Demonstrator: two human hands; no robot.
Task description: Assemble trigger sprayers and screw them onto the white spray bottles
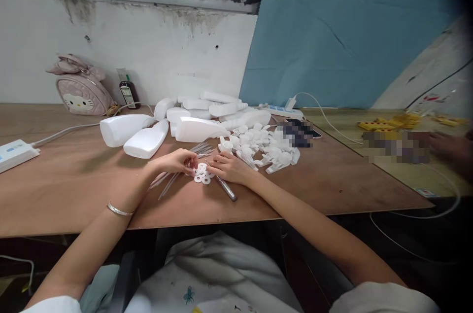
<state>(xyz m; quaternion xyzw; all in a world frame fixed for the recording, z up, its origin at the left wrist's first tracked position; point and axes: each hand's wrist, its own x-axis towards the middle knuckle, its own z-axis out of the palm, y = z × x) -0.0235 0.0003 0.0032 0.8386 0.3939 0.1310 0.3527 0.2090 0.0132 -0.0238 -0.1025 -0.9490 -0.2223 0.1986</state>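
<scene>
Head view shows both your hands low over the desk (318, 180), meeting at a small heap of flat white rings (203, 179). Your left hand (181, 160) is curled at the heap's left side, fingertips bent down towards the rings; you cannot tell from here whether they are apart, together or clamped on a ring. Your right hand (232, 167) lies palm down at the other side, fingers stretched towards the heap and over the upper end of a slim metallic tool (226, 189). Whether those fingers grip the tool or just rest by it, you cannot tell either.

Thin clear tubes (168, 185) lie under and beside your left hand, some poking out beyond it. A heap of white plastic caps (254, 141) spreads past your right hand, and large white bottles (146, 139) lie on their sides behind. Off to your right, a co-worker's hand (449, 148) is near yellow pieces (391, 121).

You seem to be at the stage of sorting or picking up single rings. As a judgement, the next move calls for a fine pinch on one ring's edge, since they lie flat and overlap, with your right fingers kept light so the tool doesn't roll or scatter the heap.
</scene>
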